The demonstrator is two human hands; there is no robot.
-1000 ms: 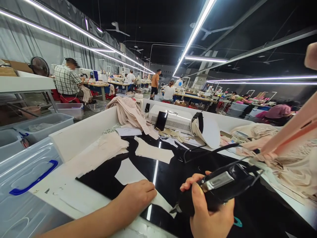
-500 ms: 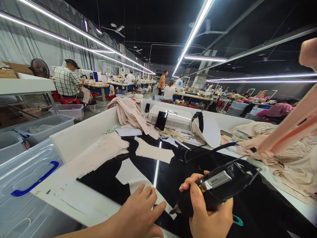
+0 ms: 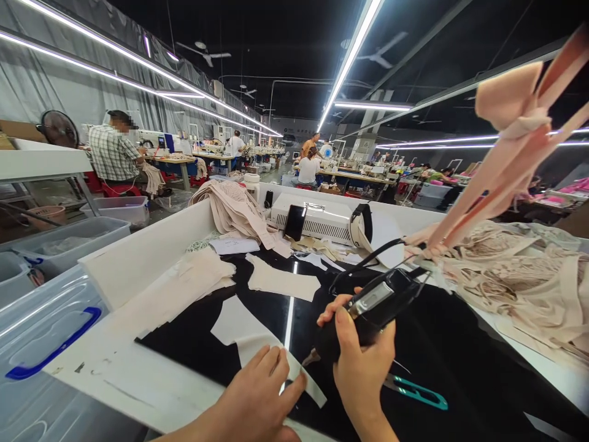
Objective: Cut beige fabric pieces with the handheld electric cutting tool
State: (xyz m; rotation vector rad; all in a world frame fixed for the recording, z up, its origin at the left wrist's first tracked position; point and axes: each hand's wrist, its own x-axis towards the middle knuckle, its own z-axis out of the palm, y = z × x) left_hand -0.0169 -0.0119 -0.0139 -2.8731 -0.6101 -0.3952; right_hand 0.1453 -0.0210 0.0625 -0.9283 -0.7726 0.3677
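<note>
Fabric strip [image 3: 285, 371] is pinned flat on the black table [image 3: 460, 368] by the left hand [image 3: 257, 399], fingers spread, nothing gripped. Right hand [image 3: 361, 362] is wrapped tight round the black cutter tool [image 3: 368, 307], tip angled down, just right of the strip's edge & close to the left fingertips. Step is judged best done w/ the strip kept taut & fingers kept off the tip's path. Teal snips [image 3: 416, 391] lie right of the strip. Farther back from the strip, cut pieces [image 3: 283, 281].
</note>
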